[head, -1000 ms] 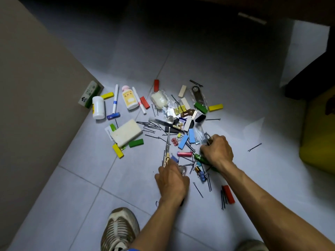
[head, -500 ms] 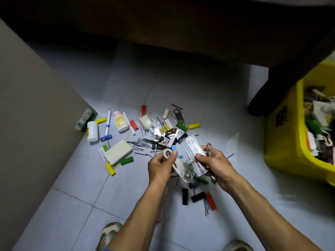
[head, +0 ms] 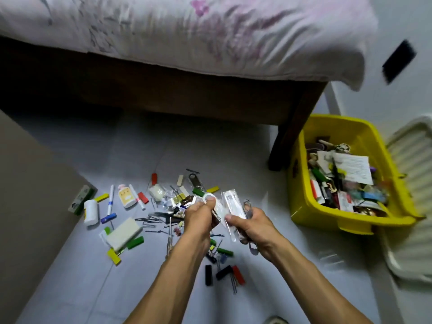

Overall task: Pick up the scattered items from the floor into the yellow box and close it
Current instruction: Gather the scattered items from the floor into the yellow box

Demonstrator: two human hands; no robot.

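Hands hold things above the floor (head: 81, 288): our left hand (head: 198, 218) pinches a white ring (head: 207, 198), our right hand (head: 254, 226) grips clear packets (head: 231, 206). We see the open yellow box (head: 327, 213) to the right, well apart, and many items (head: 131, 232) lie scattered below.

Pale tiled floor (head: 98, 288) under scattered items (head: 131, 216); yellow box (head: 311, 206) at right; ribbed white lid (head: 411, 230) beside it

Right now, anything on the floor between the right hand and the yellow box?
In the head view, the stretch between the right hand and the yellow box shows only bare grey tile. The scattered items lie left of and below the hands.
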